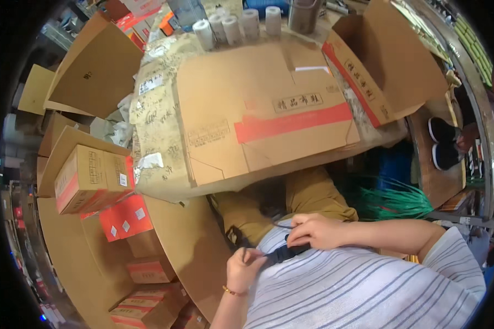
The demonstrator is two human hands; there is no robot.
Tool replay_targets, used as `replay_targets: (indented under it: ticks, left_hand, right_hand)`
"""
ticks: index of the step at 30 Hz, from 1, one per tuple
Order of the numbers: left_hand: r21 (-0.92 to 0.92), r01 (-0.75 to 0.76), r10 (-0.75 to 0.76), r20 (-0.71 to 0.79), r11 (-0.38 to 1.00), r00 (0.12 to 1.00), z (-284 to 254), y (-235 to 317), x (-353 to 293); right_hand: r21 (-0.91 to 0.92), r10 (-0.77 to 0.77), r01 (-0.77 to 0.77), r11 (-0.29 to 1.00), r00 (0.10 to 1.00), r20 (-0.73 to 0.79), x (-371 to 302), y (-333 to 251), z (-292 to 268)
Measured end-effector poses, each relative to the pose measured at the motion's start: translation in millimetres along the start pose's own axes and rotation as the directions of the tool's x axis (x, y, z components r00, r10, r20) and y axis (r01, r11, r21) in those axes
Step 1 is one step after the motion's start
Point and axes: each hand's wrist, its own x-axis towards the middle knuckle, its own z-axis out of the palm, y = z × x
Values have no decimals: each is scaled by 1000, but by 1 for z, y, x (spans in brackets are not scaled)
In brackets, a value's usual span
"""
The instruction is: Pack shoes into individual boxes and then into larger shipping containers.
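Against the front of my striped shirt lies a black strap-like thing (284,253), dark and partly covered by my fingers; its exact kind is unclear. My left hand (243,268), with a beaded bracelet at the wrist, pinches its left end. My right hand (315,231) has curled fingers closed on its right end, near a thin dark cord. Beyond my lap, a flattened cardboard box (274,82) with a red band lies on the table, touched by neither hand.
Several white rolls (231,29) stand at the table's (156,123) far edge. An open carton (389,66) is at the right, near black shoes (443,143) and green plastic strands (398,202). At the left, a large open carton (195,255) holds smaller boxes; another box (93,178) sits above.
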Motion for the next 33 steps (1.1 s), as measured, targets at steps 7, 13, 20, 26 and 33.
replay_targets:
  ticks: [7,13,20,26,33]
  left_hand:
    - [193,-201,150,247,961,957,2,14,-1]
    - [386,-299,148,374,873,916,-4,24,-6]
    - [158,-44,1,261,986,965,-5,7,-15]
    - [-125,-60,95,299,990,950,-9,-21,-23]
    - [-124,-60,98,332,991,938,-4,-16,-24]
  right_hand:
    - [-393,3,38,919,995,102,21,-16,16]
    - [-542,57,52,838,982,182,30,-29,27]
    - [-727,-257,316,610,946,196,26,-19,39]
    - [-704,-520,410,580,852,67,20,-12,47]
    - [-710,-671,518,477,736,86,17,-12,45]
